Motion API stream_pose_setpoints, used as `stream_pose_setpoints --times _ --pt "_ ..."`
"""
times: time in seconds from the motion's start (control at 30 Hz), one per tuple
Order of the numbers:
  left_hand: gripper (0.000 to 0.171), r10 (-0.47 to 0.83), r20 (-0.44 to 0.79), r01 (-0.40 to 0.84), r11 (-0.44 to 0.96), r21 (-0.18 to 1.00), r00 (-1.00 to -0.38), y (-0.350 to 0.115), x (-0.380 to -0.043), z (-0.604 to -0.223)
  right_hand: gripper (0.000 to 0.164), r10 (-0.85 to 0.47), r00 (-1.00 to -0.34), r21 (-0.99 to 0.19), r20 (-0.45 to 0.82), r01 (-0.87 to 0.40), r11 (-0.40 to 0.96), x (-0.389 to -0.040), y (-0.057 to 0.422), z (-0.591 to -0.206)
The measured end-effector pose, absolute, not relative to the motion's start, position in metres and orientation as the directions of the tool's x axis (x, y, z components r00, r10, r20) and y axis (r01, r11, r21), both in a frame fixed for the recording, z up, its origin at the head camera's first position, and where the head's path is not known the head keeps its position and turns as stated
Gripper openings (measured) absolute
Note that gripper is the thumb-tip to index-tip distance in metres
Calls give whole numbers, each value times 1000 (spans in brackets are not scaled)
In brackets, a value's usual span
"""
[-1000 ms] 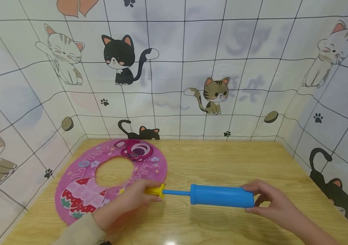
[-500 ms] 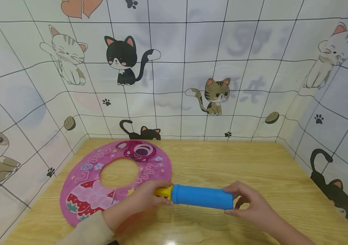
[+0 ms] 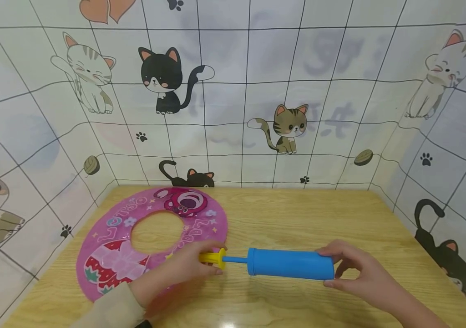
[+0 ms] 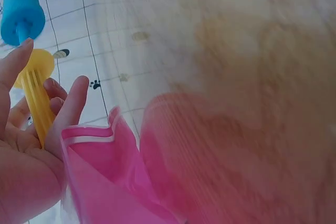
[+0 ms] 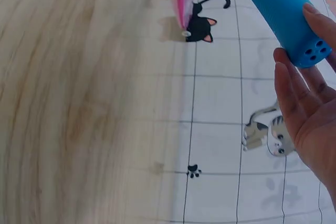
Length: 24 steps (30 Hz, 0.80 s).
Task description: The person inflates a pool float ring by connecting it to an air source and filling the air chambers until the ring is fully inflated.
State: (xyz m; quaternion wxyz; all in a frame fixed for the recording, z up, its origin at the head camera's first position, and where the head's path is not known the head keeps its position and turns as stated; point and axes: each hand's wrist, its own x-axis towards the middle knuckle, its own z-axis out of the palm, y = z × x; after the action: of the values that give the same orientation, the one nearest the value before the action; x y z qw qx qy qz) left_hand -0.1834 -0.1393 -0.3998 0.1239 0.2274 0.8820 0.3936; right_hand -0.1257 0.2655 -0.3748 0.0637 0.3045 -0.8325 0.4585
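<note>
The left hand [image 3: 189, 262] reaches in from the lower left, fingers curled round a pump's yellow handle [image 3: 213, 258]. The right hand [image 3: 352, 269], angled in from the lower right, pinches the blue barrel [image 3: 292, 263] at its outer end, which is pierced with small round holes. A thin blue rod [image 3: 235, 259] shows between handle and barrel; the pump spans the hands nearly level. The left forearm crosses a glossy pink swim ring [image 3: 206, 218], strawberry-printed, on the left. Wood grain on the table [image 3: 298, 214] stretches behind the barrel to the back edge, meeting a creased, cat-patterned wall covering [image 3: 225, 105].
</note>
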Motion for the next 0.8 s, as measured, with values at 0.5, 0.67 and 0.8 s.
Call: stream_pose_setpoints --times 0.5,0.67,0.8 --pt "48 530 -28 332 571 751 -848 -162 -186 -399 59 -383 -852 -690 357 -517 506 -107 312 -362" --pt "47 541 -40 305 533 789 -840 -154 -183 -397 60 -398 -834 -724 381 -537 433 -112 303 -364" --pt "45 541 -38 293 511 808 -840 -146 -182 -396 57 -410 -827 -754 383 -537 378 -119 288 -367"
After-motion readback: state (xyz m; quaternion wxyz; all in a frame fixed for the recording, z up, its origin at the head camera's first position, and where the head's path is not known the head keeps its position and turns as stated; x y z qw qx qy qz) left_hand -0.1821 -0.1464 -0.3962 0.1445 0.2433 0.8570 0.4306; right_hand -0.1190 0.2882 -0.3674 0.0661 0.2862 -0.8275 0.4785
